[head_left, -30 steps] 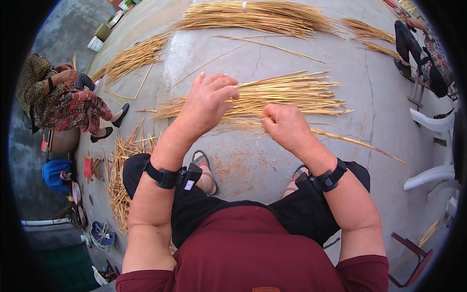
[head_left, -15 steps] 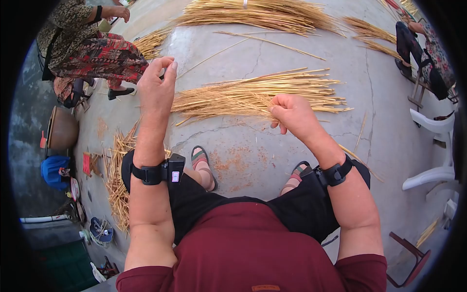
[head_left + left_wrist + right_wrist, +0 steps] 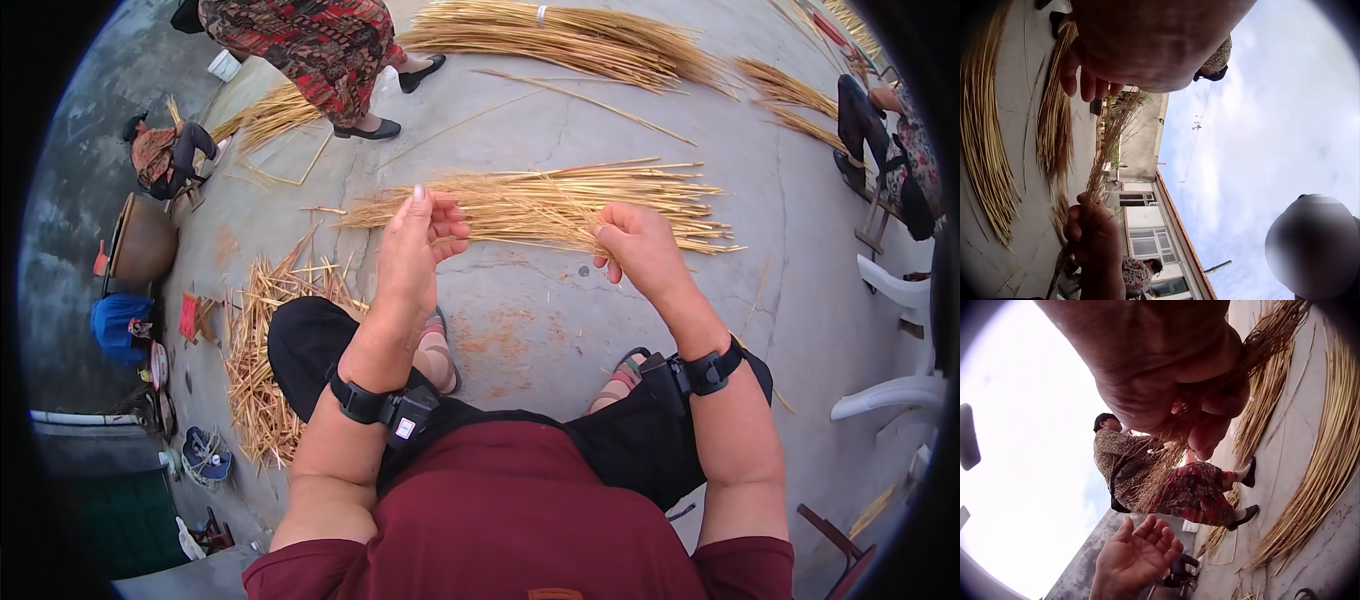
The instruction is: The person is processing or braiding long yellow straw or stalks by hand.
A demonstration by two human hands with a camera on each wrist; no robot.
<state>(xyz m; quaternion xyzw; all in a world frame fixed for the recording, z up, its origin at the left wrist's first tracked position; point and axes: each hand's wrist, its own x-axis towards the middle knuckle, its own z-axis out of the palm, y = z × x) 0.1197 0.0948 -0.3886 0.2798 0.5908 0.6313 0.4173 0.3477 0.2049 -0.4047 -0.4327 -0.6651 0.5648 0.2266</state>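
Note:
In the head view my right hand grips a thin bunch of dry stalks, and its feathery heads hang out of the fist in the right wrist view. My left hand is raised to the left of them, palm facing inward and fingers parted, holding nothing; the right wrist view shows its palm below the feathery heads. Beyond both hands a flat bundle of straw-coloured stalks lies on the concrete.
A larger tied bundle lies farther off. A loose stalk heap is beside the left knee. A person in a patterned skirt stands front left; others sit at left and right. White chair parts are at right.
My left hand swung out left, then came back toward the right hand. The right hand keeps its grip on the stalks. The person in the patterned skirt has moved from the left toward the front.

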